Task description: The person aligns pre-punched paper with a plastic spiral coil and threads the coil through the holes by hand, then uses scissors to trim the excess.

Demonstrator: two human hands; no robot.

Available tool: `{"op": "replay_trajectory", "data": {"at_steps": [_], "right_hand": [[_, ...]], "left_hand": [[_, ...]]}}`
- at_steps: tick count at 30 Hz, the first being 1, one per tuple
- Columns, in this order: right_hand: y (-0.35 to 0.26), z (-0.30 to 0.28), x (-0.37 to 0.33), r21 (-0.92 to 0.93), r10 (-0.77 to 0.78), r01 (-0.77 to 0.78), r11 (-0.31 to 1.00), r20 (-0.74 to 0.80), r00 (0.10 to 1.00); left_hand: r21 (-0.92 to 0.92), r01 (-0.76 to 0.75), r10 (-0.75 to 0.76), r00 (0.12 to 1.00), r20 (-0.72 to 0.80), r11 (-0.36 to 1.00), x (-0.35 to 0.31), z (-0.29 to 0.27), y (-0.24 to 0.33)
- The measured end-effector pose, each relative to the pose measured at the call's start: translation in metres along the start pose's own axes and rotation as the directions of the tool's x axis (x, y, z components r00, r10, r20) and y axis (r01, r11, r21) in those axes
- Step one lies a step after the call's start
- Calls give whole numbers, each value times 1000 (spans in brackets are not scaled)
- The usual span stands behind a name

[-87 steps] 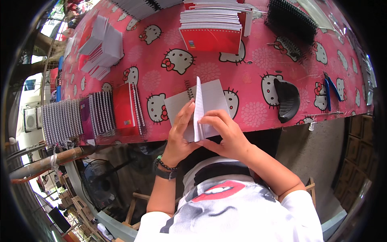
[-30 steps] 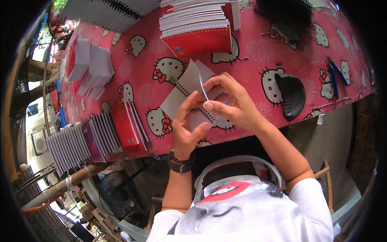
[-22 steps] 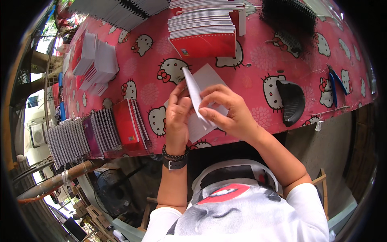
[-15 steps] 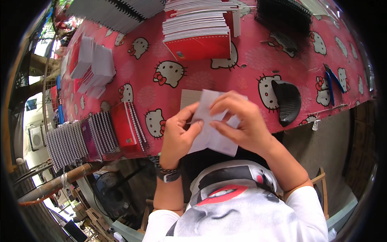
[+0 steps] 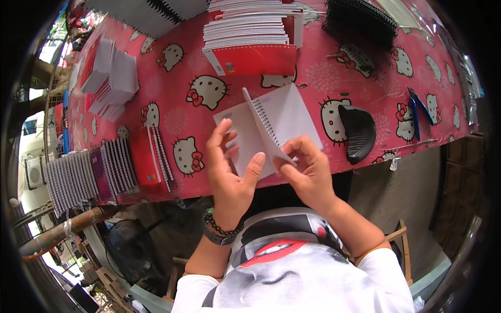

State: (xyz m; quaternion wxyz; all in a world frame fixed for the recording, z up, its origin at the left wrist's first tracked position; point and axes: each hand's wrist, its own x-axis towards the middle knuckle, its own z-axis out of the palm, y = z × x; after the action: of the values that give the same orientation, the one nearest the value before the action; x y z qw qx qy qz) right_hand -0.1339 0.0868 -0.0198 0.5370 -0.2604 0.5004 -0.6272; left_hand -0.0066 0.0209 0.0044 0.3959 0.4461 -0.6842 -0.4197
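Note:
A small spiral-bound notebook (image 5: 297, 117) lies opened out near the table's front edge, its dark coil running down the middle between white pages. My right hand (image 5: 309, 169) is closed, pinching the lower edge of the pages beside the coil between thumb and fingers. Over the notebook's left pages is my left hand (image 5: 229, 169), open, with thumb and fingers apart and nothing held. Whether its fingers touch the paper I cannot tell. A dark watch and beaded bracelet circle my left wrist.
Red-covered books (image 5: 255, 60) are stacked beyond the notebook. Coil-bound notebooks (image 5: 73, 169) line the left front edge, with loose paper stacks (image 5: 112, 78) behind. Rightward are a black curved tool (image 5: 359, 133), blue-handled pliers (image 5: 420, 115) and a pile of black coils (image 5: 360, 23).
Both hands held the raised pages before. The pages have since spread apart, showing the coil; my left hand has let go and opened, while the right has moved down to the lower edge.

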Motion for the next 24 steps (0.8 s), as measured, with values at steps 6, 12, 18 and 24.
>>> {"op": "replay_trajectory", "data": {"at_steps": [6, 12, 18, 24], "right_hand": [[-8, -7, 10, 131, 269, -311, 941, 266, 926], [-11, -17, 41, 84, 277, -318, 944, 318, 907], [-9, -21, 45, -12, 292, -306, 952, 334, 896], [-6, -21, 45, 25, 264, -289, 957, 340, 903]], "left_hand": [[-413, 281, -172, 944, 282, 866, -9, 5, -29], [-446, 399, -205, 884, 421, 801, -4, 1, -21], [-427, 377, -193, 889, 414, 822, -3, 2, -21], [-397, 345, -168, 894, 417, 850, -1, 2, -22]]}}
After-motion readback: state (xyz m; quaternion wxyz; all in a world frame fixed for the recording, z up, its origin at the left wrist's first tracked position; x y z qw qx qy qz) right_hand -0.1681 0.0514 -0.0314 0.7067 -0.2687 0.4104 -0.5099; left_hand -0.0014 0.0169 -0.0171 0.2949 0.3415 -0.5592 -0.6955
